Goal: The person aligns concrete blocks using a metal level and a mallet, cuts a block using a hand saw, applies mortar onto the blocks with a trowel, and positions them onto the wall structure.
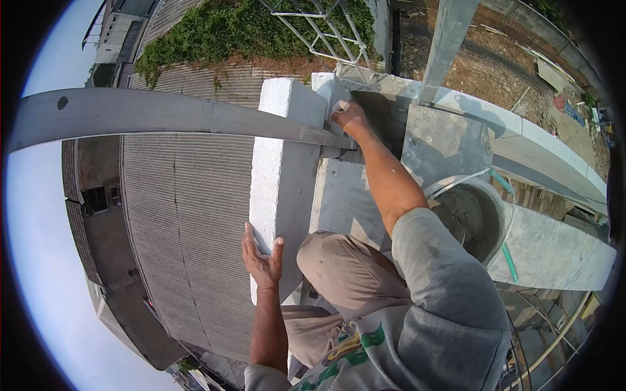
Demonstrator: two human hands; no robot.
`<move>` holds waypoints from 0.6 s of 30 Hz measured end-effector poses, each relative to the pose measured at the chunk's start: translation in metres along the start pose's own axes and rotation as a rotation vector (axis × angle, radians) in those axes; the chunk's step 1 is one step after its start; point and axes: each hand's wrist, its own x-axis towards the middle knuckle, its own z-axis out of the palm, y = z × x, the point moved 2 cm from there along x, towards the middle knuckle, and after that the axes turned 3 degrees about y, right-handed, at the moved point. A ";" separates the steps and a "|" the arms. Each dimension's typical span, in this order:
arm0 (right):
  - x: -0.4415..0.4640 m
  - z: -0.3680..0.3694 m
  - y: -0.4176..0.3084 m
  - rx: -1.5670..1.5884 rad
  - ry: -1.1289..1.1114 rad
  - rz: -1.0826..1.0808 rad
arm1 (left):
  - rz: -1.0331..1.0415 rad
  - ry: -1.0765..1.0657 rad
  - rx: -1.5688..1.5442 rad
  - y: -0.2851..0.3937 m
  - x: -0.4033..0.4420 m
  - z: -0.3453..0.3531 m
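Observation:
A long white aerated concrete block (268, 182) stands along the wall's outer edge, partly behind a grey metal beam. My left hand (263, 264) grips its near end, fingers on the outer side and thumb on the inner side. Beyond the beam, my right hand (350, 119) is closed beside a second white block (324, 83). A small pale bit shows at its fingertips, too small to name. To the right of my knee stands a bucket (502, 221) with grey mortar (466, 212) inside.
The grey metal beam (163, 114) crosses from the left over the block. Another metal post (447, 49) rises at the upper right. A corrugated roof (189, 228) lies far below on the left. Metal lattice (326, 32) stands ahead; a concrete ledge (561, 251) runs right.

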 end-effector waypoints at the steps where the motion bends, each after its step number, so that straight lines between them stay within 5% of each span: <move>1: 0.004 0.001 0.007 0.038 0.035 -0.032 | 0.022 0.013 0.001 0.001 0.000 0.004; 11: 0.017 0.022 0.047 -0.074 0.561 -0.155 | 0.039 0.043 0.004 0.005 0.002 -0.006; 15: 0.006 0.010 0.062 0.029 0.393 0.309 | 0.056 0.041 0.008 0.001 0.001 -0.005; 18: 0.008 0.011 0.076 0.100 0.296 0.444 | 0.049 0.043 0.021 0.000 0.002 -0.003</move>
